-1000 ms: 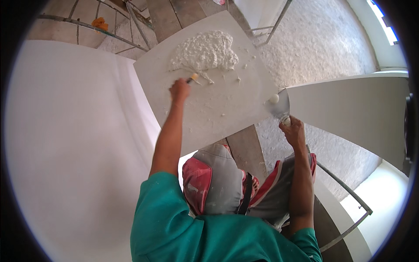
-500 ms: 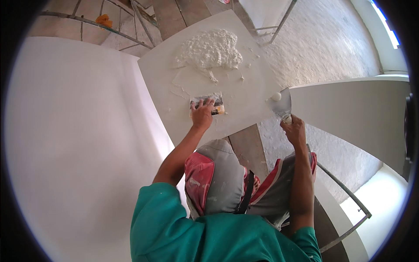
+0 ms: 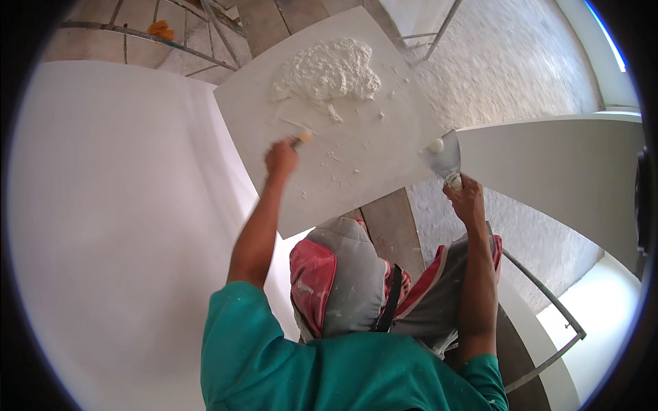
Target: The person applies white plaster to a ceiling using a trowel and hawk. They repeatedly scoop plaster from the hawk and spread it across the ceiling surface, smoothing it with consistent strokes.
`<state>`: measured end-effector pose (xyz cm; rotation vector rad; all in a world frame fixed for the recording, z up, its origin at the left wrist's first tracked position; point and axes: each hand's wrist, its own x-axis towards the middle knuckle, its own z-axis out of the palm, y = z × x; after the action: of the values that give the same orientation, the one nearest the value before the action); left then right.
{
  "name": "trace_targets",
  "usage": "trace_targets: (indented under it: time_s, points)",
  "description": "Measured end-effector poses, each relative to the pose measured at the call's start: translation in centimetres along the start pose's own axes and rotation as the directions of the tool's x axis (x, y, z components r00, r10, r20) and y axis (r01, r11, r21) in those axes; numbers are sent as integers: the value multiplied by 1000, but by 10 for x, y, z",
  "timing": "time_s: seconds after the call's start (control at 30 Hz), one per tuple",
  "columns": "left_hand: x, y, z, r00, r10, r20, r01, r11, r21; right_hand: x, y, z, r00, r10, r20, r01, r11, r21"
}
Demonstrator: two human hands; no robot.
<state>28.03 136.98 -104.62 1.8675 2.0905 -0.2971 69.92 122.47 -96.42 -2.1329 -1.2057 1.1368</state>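
Note:
My left hand (image 3: 281, 159) is closed on a flat rectangular scraper (image 3: 302, 140), tilted nearly edge-on over the left part of a pale board (image 3: 384, 164). Its yellowish part shows beside my fingers, blurred by motion. Beyond it, a thick heap of wet white plaster (image 3: 329, 70) lies on the board, with thin smears and small crumbs on the near side. At the board's right corner my right hand (image 3: 466, 198) grips the handle of a broad putty knife (image 3: 447, 156). A round white dab (image 3: 436, 145) sits by the blade's left edge.
A large smooth white surface (image 3: 123, 226) fills the left side. Metal scaffold rails (image 3: 144, 34) run behind it, with an orange cloth-like thing (image 3: 161, 29) there. Planks (image 3: 391, 229) show below the board. A curved grey panel (image 3: 555, 164) and another metal rail (image 3: 541, 291) are at the right.
My left hand has moved left and lifted the scraper from lying flat on the board to a tilted hold. My right hand and the putty knife have shifted only slightly.

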Motion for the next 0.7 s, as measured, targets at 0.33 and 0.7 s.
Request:
trace_targets:
  time_s: [0.33,0.7]
  points:
    - [7,41,40,992,111,60,-111,994,1,4,-1,8,999,-19,-26,18,999,-51]
    - [-35,-4,-55,997,-8,79,75,-240,-968,18,-36,60,969,-165,184,150,984,91]
